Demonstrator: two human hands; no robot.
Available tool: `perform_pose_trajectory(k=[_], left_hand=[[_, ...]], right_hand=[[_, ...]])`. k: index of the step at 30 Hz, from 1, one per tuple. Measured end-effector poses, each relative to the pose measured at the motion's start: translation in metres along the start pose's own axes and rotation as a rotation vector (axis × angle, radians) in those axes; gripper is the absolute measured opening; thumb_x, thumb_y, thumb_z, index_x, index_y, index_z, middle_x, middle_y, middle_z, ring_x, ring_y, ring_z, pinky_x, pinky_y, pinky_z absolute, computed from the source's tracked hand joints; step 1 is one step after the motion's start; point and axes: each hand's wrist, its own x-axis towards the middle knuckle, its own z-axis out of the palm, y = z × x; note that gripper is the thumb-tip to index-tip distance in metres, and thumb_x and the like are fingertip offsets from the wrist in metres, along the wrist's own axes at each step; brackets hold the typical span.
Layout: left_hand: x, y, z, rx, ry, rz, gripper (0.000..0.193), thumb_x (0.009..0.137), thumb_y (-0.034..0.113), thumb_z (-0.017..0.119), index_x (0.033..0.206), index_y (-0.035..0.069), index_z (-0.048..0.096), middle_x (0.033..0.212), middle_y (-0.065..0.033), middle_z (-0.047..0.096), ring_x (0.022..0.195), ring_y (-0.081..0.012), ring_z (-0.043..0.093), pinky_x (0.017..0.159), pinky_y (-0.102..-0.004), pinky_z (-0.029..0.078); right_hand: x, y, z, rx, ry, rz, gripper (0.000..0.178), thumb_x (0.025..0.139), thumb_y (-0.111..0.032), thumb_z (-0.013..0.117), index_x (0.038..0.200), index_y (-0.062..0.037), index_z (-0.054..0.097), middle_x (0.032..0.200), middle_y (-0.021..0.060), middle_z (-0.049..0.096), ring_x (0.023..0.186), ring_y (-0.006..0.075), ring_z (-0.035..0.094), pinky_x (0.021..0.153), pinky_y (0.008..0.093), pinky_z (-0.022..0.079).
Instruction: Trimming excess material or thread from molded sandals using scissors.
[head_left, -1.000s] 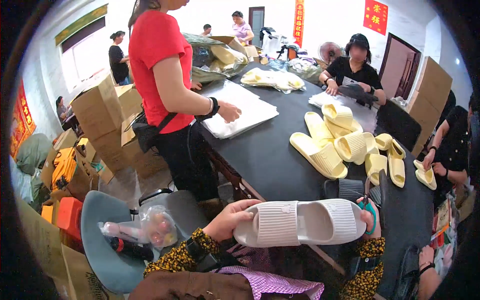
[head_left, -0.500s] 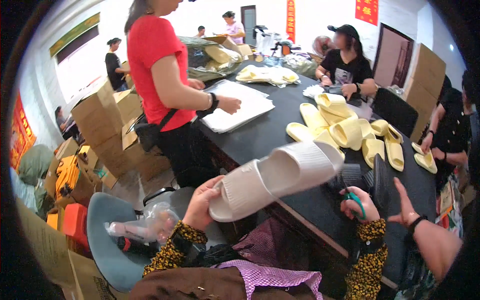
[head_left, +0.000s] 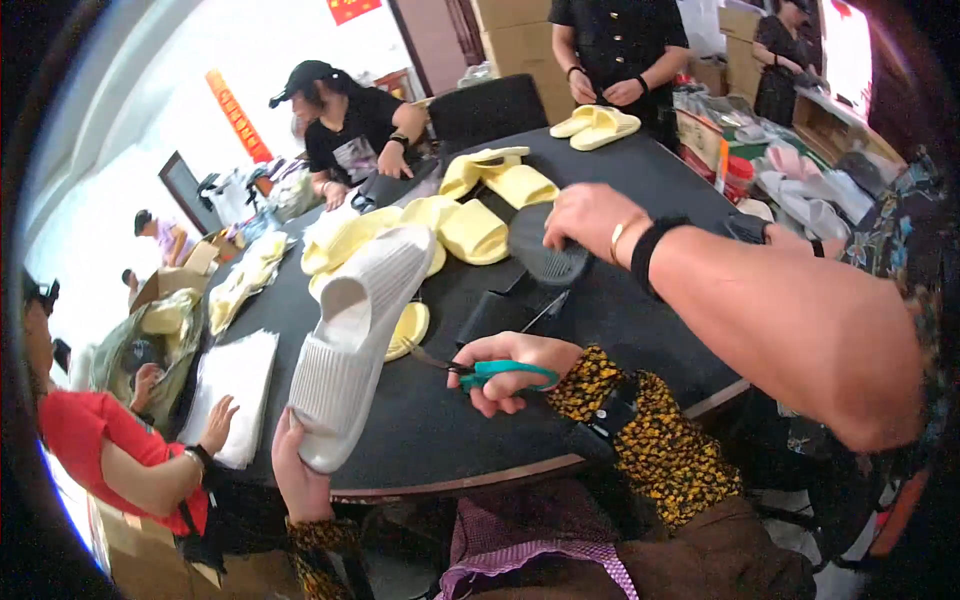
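A pair of pale grey-white slide slippers [head_left: 340, 400], one overlapping the other, is held up on a slant over the near table edge. My left hand [head_left: 300, 470] is closed round their lower end. In my right hand [head_left: 530, 352] are scissors with teal handles [head_left: 510, 374], their blades pointing left toward the slippers without touching them. Just beyond that hand, another person's hand [head_left: 590, 220] reaches in from the right and touches a dark slide slipper [head_left: 550, 258]. Several yellow slide slippers [head_left: 478, 232] lie farther back.
The dark table [head_left: 440, 425] spreads before me. A stack of white sheets [head_left: 232, 390] lies at its left, beside a person in red [head_left: 120, 450]. A person in a black cap [head_left: 360, 130] works across the table; another stands behind a yellow slipper pair [head_left: 597, 126]. More footwear [head_left: 800, 185] is piled at right.
My view has swung right. The white slippers have turned from nearly level to steeply upright. The other person's arm has reached across to the dark slipper. My right hand still grips the scissors.
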Motion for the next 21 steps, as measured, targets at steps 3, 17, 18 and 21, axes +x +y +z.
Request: perform_pose_trajectory(k=[3,17,18,21], left_hand=[[0.064,-0.019,0.023,0.004,-0.12,-0.059,0.046,0.087,0.006,0.047,0.129,-0.009,0.039,0.123,-0.0175,0.05,0.112,-0.0248,0.053,0.093,-0.0372,0.045],[0.143,-0.115,0.158,0.413,-0.663,-0.238,0.047,0.089,0.019,0.057,0.128,-0.004,0.043,0.109,-0.009,0.056,0.091,-0.0144,0.056,0.076,-0.0267,0.048],[0.147,-0.116,0.149,0.48,-0.604,-0.18,0.046,0.088,0.018,0.057,0.126,-0.004,0.044,0.108,-0.0092,0.057,0.092,-0.015,0.057,0.077,-0.0268,0.048],[0.175,-0.117,0.088,0.765,-0.374,0.197,0.04,0.086,0.015,0.058,0.119,-0.006,0.05,0.103,-0.0119,0.06,0.092,-0.0195,0.058,0.081,-0.0294,0.047]], right_hand=[[-0.008,-0.006,0.006,-0.013,0.016,0.016,0.041,0.079,-0.015,0.062,0.117,-0.0037,0.049,0.081,0.0081,0.062,0.06,0.0081,0.055,0.054,0.0201,0.045],[0.003,-0.006,0.008,-0.005,0.011,0.115,0.044,0.079,-0.013,0.064,0.119,-0.0035,0.049,0.083,0.0081,0.063,0.066,0.0097,0.058,0.057,0.0215,0.047],[0.003,-0.002,0.006,0.031,-0.023,0.121,0.044,0.08,-0.012,0.065,0.12,-0.0033,0.05,0.084,0.0083,0.064,0.068,0.0096,0.059,0.057,0.0211,0.047],[0.012,-0.005,0.015,0.028,-0.079,0.191,0.046,0.08,-0.011,0.067,0.122,-0.0032,0.05,0.086,0.0084,0.065,0.07,0.0095,0.06,0.057,0.0204,0.047]])
